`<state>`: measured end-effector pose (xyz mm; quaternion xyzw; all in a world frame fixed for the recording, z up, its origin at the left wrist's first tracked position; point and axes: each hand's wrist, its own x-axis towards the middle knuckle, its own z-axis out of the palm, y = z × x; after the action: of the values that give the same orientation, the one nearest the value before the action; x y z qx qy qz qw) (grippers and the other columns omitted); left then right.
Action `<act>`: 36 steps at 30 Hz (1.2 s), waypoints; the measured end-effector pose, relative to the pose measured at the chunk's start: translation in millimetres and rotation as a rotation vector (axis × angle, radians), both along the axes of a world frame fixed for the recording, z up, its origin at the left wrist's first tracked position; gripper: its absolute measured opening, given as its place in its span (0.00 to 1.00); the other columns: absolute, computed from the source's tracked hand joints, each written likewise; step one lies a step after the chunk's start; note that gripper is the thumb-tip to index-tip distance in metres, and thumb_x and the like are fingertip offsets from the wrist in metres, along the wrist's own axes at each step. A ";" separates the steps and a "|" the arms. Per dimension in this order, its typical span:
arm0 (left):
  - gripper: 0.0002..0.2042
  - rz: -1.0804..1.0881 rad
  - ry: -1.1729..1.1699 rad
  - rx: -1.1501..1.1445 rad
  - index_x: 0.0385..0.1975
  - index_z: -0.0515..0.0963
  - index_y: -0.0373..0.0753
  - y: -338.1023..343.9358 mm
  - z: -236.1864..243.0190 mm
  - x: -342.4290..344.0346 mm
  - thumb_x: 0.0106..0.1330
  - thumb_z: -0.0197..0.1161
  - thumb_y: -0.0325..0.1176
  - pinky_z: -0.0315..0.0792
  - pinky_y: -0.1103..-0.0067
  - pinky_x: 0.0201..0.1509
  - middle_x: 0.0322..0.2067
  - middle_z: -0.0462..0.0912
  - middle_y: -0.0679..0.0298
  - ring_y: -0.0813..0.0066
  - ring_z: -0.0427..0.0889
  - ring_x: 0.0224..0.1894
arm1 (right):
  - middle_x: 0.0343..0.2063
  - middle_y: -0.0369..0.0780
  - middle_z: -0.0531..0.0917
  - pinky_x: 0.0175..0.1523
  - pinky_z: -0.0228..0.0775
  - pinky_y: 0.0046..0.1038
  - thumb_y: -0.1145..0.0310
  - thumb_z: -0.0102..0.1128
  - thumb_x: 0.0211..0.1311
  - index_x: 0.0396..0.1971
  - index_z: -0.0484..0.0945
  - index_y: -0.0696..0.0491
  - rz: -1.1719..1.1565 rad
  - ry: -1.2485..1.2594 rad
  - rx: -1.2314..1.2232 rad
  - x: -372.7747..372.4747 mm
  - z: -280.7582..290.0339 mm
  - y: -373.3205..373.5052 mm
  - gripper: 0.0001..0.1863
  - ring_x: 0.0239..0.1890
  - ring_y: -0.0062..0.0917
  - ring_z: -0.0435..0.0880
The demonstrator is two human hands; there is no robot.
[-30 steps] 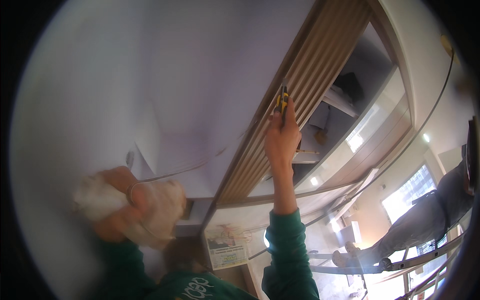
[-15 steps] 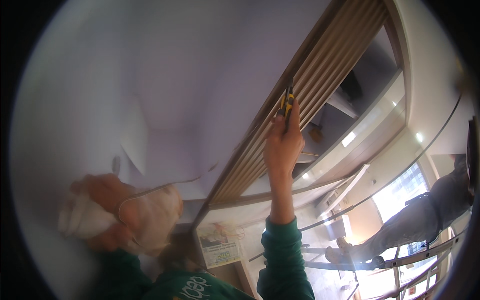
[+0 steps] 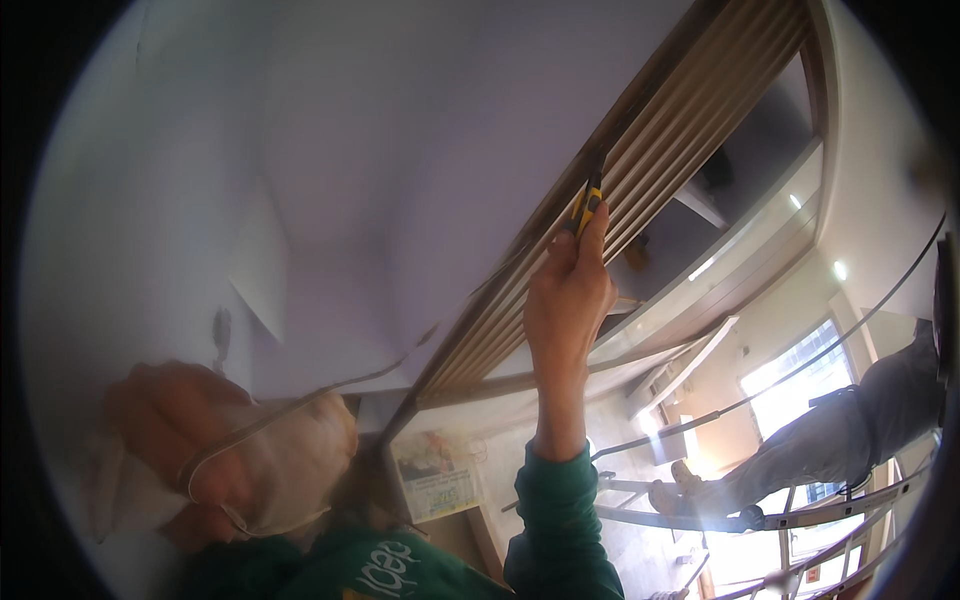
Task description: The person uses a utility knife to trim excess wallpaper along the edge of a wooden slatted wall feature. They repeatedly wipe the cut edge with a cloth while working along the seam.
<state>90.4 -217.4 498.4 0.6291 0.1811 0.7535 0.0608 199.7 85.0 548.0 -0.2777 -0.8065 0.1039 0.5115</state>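
A black-and-yellow utility knife (image 3: pixel 588 203) is gripped in my right hand (image 3: pixel 570 290). Its tip meets the dark edge beside the brown fluted panel (image 3: pixel 690 130), with my arm stretched upward. My left hand (image 3: pixel 175 420) is low on the left, its fingers curled, with blur hiding what they hold. A thin pale strip (image 3: pixel 345 382) loops in front of it and runs up to the right. Next to that hand is a pale pinkish shape (image 3: pixel 310 465), too smeared to identify.
Pale smooth surfaces fill the left. Beyond the panel is a recess with a bright ledge (image 3: pixel 770 205). At right, another person's grey trouser leg (image 3: pixel 830 430) is beside a metal ladder (image 3: pixel 850 510). A cable (image 3: pixel 800 355) crosses there. A printed sheet (image 3: pixel 437 480) is below the panel.
My right hand and the knife have shifted slightly right relative to the view, as has the panel. My left hand has moved down and left, and the strip's loop with it.
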 end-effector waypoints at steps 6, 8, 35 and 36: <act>0.12 -0.031 0.116 -0.059 0.34 0.77 0.38 -8.9 0.3 -23.5 0.55 0.75 0.24 0.84 0.81 0.33 0.31 0.82 0.62 0.75 0.86 0.26 | 0.23 0.49 0.82 0.23 0.72 0.32 0.73 0.50 0.73 0.69 0.60 0.67 0.034 0.014 -0.105 3.6 -13.7 -0.9 0.28 0.19 0.32 0.85; 0.13 0.015 0.120 0.024 0.36 0.77 0.38 -4.3 -4.5 -24.7 0.55 0.75 0.25 0.84 0.80 0.33 0.31 0.82 0.63 0.75 0.86 0.26 | 0.23 0.46 0.81 0.24 0.71 0.31 0.72 0.49 0.74 0.70 0.61 0.64 0.028 0.010 -0.151 2.4 -19.2 -1.7 0.28 0.19 0.27 0.83; 0.11 0.064 0.033 0.213 0.39 0.77 0.39 -1.0 -13.8 -20.0 0.59 0.71 0.28 0.82 0.78 0.35 0.29 0.79 0.66 0.77 0.82 0.26 | 0.32 0.55 0.83 0.30 0.75 0.37 0.74 0.49 0.74 0.73 0.55 0.61 0.067 -0.161 -0.233 15.9 -115.4 -4.8 0.30 0.28 0.42 0.87; 0.11 0.056 0.024 0.212 0.39 0.77 0.39 2.6 -14.7 -18.3 0.59 0.70 0.28 0.82 0.78 0.35 0.29 0.79 0.66 0.77 0.82 0.26 | 0.32 0.55 0.83 0.30 0.75 0.37 0.74 0.48 0.74 0.73 0.55 0.60 0.067 -0.166 -0.245 18.5 -112.9 -5.3 0.30 0.28 0.42 0.87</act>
<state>72.1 -214.8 483.7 0.6356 0.1185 0.7623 -0.0292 218.1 79.7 435.1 -0.3187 -0.8362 0.1950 0.4015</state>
